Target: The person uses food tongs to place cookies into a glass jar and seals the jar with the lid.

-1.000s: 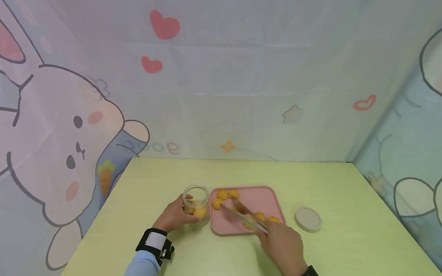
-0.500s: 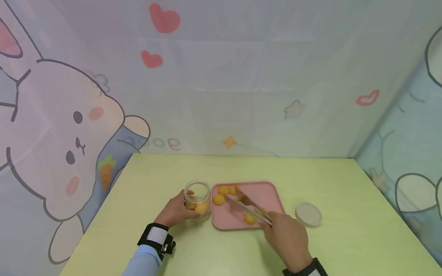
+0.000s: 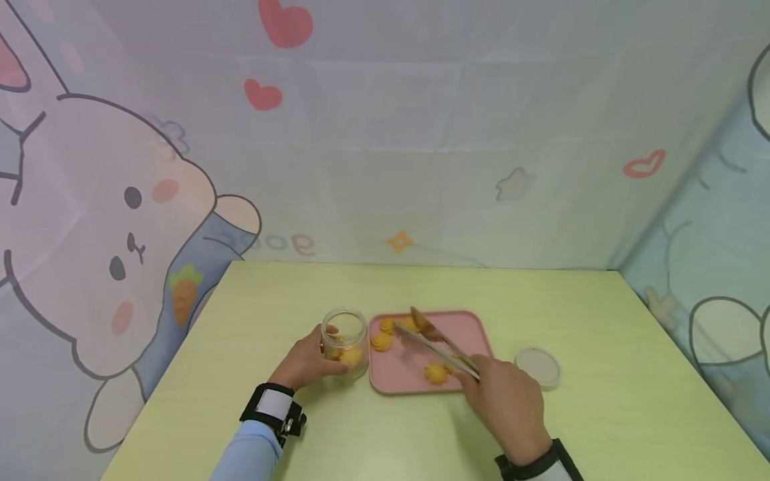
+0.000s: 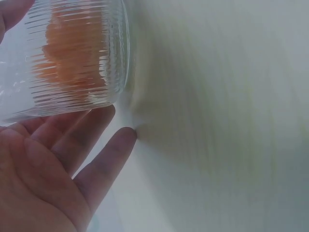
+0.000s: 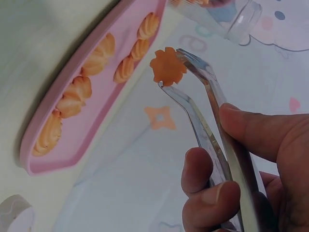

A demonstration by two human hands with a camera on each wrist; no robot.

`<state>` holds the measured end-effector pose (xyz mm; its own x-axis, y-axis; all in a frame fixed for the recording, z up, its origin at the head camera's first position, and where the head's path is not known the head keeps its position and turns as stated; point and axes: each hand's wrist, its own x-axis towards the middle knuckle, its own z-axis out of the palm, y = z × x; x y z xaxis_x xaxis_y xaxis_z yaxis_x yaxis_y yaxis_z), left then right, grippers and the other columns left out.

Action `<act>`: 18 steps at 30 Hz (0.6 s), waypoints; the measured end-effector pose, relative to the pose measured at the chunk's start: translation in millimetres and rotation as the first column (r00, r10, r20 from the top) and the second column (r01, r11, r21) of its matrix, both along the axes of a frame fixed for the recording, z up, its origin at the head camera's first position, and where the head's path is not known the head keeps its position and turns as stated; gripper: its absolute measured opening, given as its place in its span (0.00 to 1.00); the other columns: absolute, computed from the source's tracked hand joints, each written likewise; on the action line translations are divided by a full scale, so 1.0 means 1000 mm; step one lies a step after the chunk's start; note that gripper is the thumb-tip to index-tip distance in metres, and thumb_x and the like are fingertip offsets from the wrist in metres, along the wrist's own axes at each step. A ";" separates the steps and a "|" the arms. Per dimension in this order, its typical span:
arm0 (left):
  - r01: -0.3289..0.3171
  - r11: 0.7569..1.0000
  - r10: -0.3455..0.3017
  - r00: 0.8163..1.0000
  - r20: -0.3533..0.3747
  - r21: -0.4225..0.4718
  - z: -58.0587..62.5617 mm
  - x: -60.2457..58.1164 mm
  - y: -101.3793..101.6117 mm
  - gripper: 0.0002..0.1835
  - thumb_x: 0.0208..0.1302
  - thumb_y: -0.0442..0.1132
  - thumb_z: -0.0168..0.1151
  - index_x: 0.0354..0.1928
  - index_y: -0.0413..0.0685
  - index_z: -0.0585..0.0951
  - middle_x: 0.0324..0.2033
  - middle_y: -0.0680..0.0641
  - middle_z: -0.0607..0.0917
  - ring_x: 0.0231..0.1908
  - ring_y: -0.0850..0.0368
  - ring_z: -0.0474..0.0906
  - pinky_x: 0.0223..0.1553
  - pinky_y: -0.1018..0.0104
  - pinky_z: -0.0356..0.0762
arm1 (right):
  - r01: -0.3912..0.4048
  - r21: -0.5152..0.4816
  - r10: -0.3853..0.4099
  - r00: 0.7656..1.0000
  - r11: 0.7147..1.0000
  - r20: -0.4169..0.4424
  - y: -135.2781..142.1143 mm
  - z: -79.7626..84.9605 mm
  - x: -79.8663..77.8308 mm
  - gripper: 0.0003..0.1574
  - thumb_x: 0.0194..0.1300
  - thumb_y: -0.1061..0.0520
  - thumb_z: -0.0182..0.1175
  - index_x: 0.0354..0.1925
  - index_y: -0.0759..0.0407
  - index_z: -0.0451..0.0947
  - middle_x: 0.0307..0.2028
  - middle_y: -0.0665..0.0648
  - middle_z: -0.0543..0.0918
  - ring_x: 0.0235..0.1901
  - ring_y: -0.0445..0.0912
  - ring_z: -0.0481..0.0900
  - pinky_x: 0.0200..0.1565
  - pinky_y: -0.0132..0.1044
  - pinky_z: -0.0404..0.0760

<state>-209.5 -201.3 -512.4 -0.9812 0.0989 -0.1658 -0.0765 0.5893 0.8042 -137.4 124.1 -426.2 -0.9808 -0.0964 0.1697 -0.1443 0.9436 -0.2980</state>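
My left hand (image 3: 307,357) grips a clear glass jar (image 3: 344,317) with several piped yellow cookies in it. In the left wrist view, fine ribs on the jar wall blur the cookies (image 4: 77,43). Metal tongs (image 3: 448,351) are held in my right hand (image 3: 508,407), their tips over the far left part of a pink tray (image 3: 409,381). The right wrist view shows a round, scalloped cookie (image 5: 168,66) pinched between the tong tips, off the tray. Other cookies (image 3: 436,374) lie on the tray, some partly covered by the tongs in the head view.
A round, pale lid (image 3: 538,367) lies to the right of the tray, close to my right hand. The light green table (image 3: 289,294) ends at a cloth backdrop (image 3: 385,167) printed with a rabbit and hearts. The jar stands right beside the tray's left edge.
The tongs have risen, their tips shifting from the tray's left middle toward its far edge, and my right hand moved slightly right. My left hand keeps hold of the jar. The view tilted down slightly.
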 end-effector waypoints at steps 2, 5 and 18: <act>-0.002 1.000 0.002 1.000 -0.003 -0.006 0.000 0.000 0.001 0.42 0.45 0.45 0.82 0.62 0.45 0.72 0.53 0.40 0.84 0.51 0.48 0.80 0.50 0.52 0.78 | 0.000 0.000 0.000 1.000 1.000 -0.006 0.001 0.002 -0.001 0.15 0.63 0.48 0.70 0.40 0.58 0.85 0.15 0.49 0.72 0.13 0.43 0.65 0.15 0.36 0.60; -0.002 1.000 0.001 1.000 -0.008 -0.008 0.000 -0.001 0.001 0.42 0.45 0.45 0.82 0.62 0.45 0.72 0.53 0.40 0.84 0.52 0.47 0.80 0.50 0.52 0.78 | 0.005 0.001 -0.005 1.000 1.000 -0.012 0.001 0.006 -0.003 0.15 0.63 0.49 0.70 0.40 0.58 0.85 0.14 0.49 0.71 0.12 0.43 0.65 0.15 0.36 0.60; 0.001 1.000 -0.001 1.000 -0.001 -0.007 -0.001 -0.002 0.000 0.41 0.46 0.47 0.83 0.62 0.46 0.73 0.54 0.39 0.84 0.51 0.47 0.80 0.49 0.53 0.78 | -0.016 -0.005 0.016 0.995 1.000 -0.094 -0.003 0.021 -0.006 0.16 0.62 0.47 0.72 0.38 0.57 0.84 0.14 0.48 0.70 0.12 0.42 0.64 0.14 0.35 0.58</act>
